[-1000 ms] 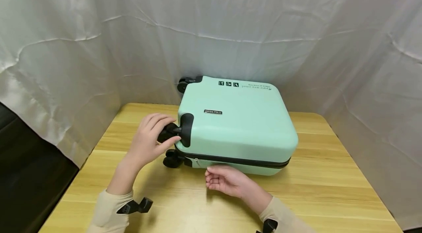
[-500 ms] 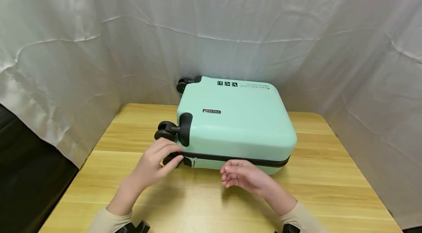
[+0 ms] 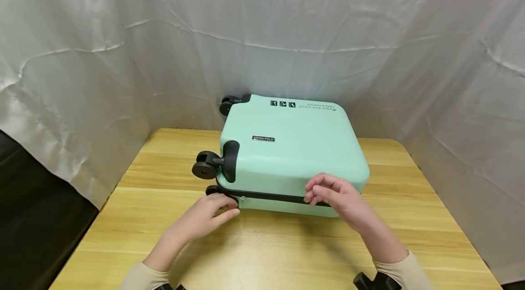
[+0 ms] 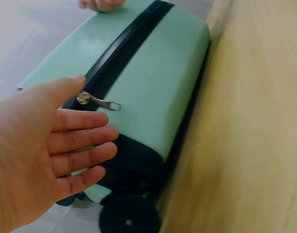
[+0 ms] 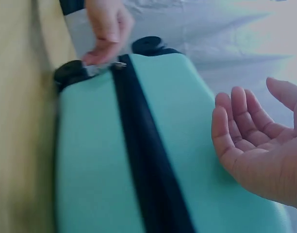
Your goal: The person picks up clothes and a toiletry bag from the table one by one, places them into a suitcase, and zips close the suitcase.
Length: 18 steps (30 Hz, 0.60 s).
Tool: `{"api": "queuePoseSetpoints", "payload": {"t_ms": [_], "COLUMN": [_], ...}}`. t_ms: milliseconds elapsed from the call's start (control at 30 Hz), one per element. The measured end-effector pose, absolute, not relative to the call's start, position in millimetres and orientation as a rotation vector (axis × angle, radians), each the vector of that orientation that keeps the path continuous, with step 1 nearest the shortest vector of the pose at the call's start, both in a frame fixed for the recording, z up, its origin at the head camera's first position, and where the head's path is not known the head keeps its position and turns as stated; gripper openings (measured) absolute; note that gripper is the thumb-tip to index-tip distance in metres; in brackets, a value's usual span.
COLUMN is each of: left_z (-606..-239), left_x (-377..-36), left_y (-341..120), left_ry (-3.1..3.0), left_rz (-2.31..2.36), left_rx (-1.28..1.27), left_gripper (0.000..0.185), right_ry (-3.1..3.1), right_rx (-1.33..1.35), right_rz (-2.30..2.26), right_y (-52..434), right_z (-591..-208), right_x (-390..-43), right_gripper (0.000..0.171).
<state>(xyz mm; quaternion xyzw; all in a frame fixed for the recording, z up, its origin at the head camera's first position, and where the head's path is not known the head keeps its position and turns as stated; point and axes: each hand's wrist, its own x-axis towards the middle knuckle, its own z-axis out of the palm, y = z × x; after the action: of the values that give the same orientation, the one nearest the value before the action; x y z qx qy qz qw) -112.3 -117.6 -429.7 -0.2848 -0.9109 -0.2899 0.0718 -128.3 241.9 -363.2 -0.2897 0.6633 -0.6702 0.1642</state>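
A mint-green suitcase lies flat on the wooden table, its wheels toward the left. Along its front side runs a black zipper band. Beside the front left corner is my left hand, fingers extended and empty. The left wrist view puts the left thumb and fingertips right by the metal zipper pull, which hangs free. My right hand hovers in front of the suitcase's right half, fingers loosely bent around nothing. In the right wrist view, its palm faces the shell.
Black wheels stick out from the left end of the suitcase, one close behind my left hand. A pale grey curtain hangs behind and along both sides. Dark fabric shows beyond the table's left edge.
My left hand has let go of the upper front wheel and come down to the zipper's left end. The right hand has moved right and up along the front. The suitcase has barely shifted.
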Motion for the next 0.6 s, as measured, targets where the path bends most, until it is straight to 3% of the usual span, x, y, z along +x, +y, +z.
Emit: {"api": "queuePoseSetpoints", "payload": {"t_ms": [167,433,600], "left_z": [-439.2,-456.2,-461.7], "left_x": [-115.3,-127.1,-130.5], "left_y": [-117.7,-116.5,-113.5], "left_ry": [-2.815,-2.499,-2.249], "left_rz": [-1.312,-2.741,-3.060], "left_rx": [-0.792,-0.617,-0.611], "left_gripper": [0.036,0.059,0.054], "right_ry": [1.990,2.022,2.155], "right_rx": [-0.881,-0.960,-0.993], "right_rz": [-2.022,-2.244,-2.340], "right_y": [253.0,270.1,276.3], "right_z": [-353.1,-347.2,-347.7], "right_x": [-128.1,-136.4,-141.8], "right_gripper": [0.020,0.025,0.024]}}
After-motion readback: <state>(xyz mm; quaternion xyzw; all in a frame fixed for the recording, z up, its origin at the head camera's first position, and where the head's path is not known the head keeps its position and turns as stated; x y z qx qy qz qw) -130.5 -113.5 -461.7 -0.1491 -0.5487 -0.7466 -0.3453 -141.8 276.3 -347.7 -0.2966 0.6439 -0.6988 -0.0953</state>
